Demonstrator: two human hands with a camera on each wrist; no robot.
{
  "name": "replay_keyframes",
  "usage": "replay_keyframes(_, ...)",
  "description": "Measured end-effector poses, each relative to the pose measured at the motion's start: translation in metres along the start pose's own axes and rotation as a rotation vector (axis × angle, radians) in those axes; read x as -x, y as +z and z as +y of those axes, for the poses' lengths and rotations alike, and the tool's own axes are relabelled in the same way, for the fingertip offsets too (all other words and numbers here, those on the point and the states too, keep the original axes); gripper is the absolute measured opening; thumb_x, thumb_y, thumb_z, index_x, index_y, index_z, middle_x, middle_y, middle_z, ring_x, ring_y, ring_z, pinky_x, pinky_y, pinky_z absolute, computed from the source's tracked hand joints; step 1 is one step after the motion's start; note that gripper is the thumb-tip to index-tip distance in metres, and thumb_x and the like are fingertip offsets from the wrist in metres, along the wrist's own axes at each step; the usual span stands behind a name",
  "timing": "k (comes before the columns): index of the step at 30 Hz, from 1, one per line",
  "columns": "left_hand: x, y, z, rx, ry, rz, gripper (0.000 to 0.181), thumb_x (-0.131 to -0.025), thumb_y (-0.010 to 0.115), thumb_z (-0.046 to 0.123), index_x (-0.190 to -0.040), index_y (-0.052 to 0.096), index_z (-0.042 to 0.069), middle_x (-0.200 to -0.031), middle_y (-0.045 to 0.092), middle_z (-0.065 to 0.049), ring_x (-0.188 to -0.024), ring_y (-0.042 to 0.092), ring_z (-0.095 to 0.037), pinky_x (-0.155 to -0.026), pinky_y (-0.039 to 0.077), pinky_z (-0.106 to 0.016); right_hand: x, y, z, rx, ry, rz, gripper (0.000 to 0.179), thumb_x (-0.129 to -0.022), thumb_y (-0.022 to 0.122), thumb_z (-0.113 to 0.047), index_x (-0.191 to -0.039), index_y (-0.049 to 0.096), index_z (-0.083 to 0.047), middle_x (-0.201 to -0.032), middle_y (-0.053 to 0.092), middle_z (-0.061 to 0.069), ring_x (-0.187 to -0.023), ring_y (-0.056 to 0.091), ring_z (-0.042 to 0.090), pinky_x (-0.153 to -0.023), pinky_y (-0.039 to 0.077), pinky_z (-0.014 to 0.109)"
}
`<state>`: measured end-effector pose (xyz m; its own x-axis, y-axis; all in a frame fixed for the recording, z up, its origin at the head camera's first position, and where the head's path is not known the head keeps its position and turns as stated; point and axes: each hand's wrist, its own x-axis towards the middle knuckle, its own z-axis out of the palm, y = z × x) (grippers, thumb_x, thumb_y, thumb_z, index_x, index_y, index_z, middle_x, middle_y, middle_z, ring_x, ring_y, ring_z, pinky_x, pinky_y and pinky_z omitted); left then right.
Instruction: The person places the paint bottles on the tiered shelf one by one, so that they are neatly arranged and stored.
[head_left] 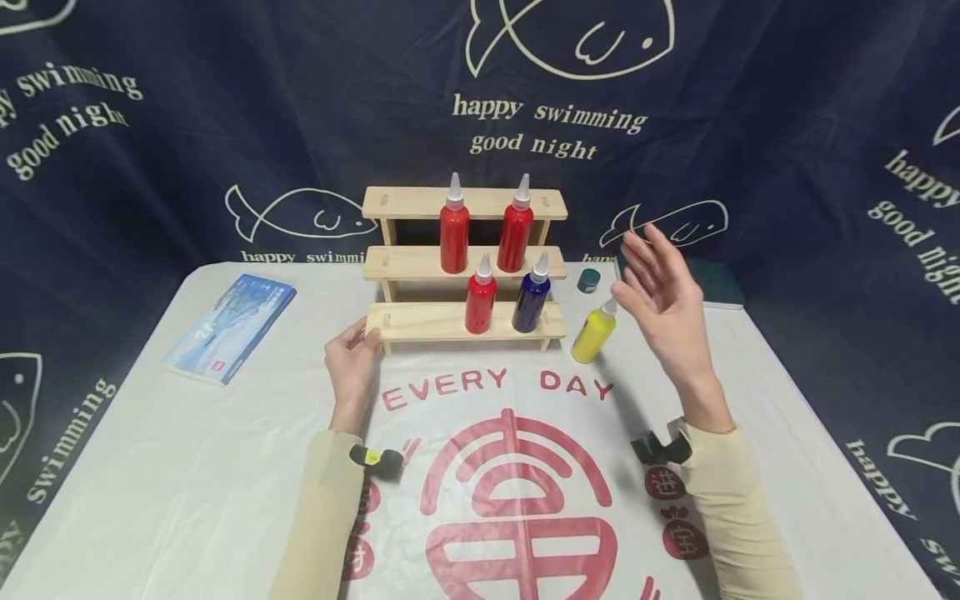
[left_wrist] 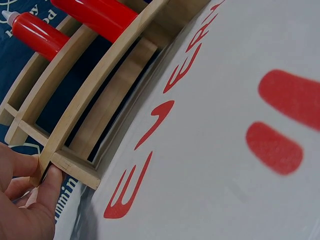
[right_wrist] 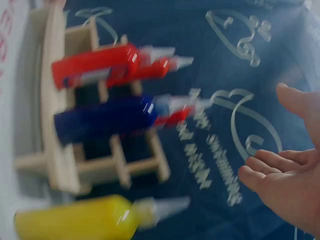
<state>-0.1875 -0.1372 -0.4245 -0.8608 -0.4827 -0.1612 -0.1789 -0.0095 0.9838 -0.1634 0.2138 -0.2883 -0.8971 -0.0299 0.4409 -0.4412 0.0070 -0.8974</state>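
Observation:
A three-tier wooden shelf [head_left: 420,322] stands on the table. My left hand [head_left: 352,360] pinches the left end of its lowest board between thumb and fingers, as the left wrist view also shows. Two red squeeze bottles [head_left: 453,237] are on the middle board; a smaller red bottle [head_left: 481,305] and a dark blue bottle [head_left: 531,302] share the lowest one. Right of the shelf is a yellow squeeze bottle [head_left: 593,336] on the tabletop. Raised beside and above it, my right hand [head_left: 667,308] holds nothing, its fingers extended. The right wrist view is blurred.
At the left of the table lies a blue box [head_left: 232,327]. A small dark green jar [head_left: 588,280] sits behind the yellow bottle, near a dark green flat item [head_left: 716,283] at the back right. A navy printed curtain [head_left: 315,100] hangs behind the white tablecloth [head_left: 247,450].

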Motion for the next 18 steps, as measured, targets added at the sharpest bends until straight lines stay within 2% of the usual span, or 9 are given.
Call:
replay_keyframes(4, -0.001, 0.0, 0.0, 0.001, 0.004, 0.001, 0.04, -0.092, 0.06, 0.006, -0.131, 0.06, 0.002, -0.119, 0.066, -0.019, -0.106, 0.066, -0.026, -0.084, 0.058, -0.021, 0.0, -0.019, 0.019, 0.046, 0.047, -0.008, 0.072, -0.089, 0.062, 0.01, -0.151, 0.03, -0.004, -0.15, 0.043, 0.013, -0.138, 0.041, 0.02, -0.113, 0.038, 0.024)
replay_keyframes(8, -0.002, 0.0, -0.001, 0.0, 0.005, -0.001, 0.039, -0.091, 0.06, 0.005, -0.131, 0.06, 0.002, -0.119, 0.066, -0.02, -0.107, 0.066, -0.026, -0.086, 0.058, -0.023, 0.001, -0.037, 0.043, 0.061, 0.119, -0.078, 0.073, -0.09, 0.062, 0.008, -0.152, 0.026, -0.004, -0.151, 0.039, 0.019, -0.138, 0.041, 0.02, -0.11, 0.04, 0.02)
replay_keyframes(11, -0.003, -0.001, -0.001, 0.006, 0.005, -0.004, 0.039, -0.091, 0.06, 0.005, -0.13, 0.06, 0.002, -0.119, 0.067, -0.02, -0.107, 0.066, -0.026, -0.086, 0.058, -0.023, -0.001, -0.05, 0.063, 0.105, 0.2, -0.171, 0.075, -0.091, 0.062, 0.006, -0.154, 0.023, -0.003, -0.153, 0.033, 0.024, -0.141, 0.036, 0.025, -0.11, 0.039, 0.019)
replay_keyframes(14, -0.003, -0.001, -0.001, 0.017, 0.01, -0.005, 0.039, -0.091, 0.06, 0.005, -0.13, 0.06, 0.001, -0.119, 0.067, -0.021, -0.107, 0.067, -0.027, -0.084, 0.058, -0.021, -0.004, -0.06, 0.082, 0.199, 0.293, -0.292, 0.077, -0.09, 0.065, 0.002, -0.154, 0.022, -0.004, -0.154, 0.031, 0.025, -0.144, 0.03, 0.031, -0.11, 0.038, 0.018)
replay_keyframes(18, -0.002, -0.001, 0.0, 0.022, 0.016, -0.007, 0.039, -0.091, 0.061, 0.004, -0.129, 0.061, 0.001, -0.117, 0.067, -0.021, -0.106, 0.067, -0.027, -0.081, 0.058, -0.018, -0.006, -0.069, 0.103, 0.288, 0.364, -0.458, 0.074, -0.09, 0.068, -0.004, -0.152, 0.028, -0.004, -0.153, 0.034, 0.023, -0.142, 0.032, 0.034, -0.106, 0.039, 0.011)
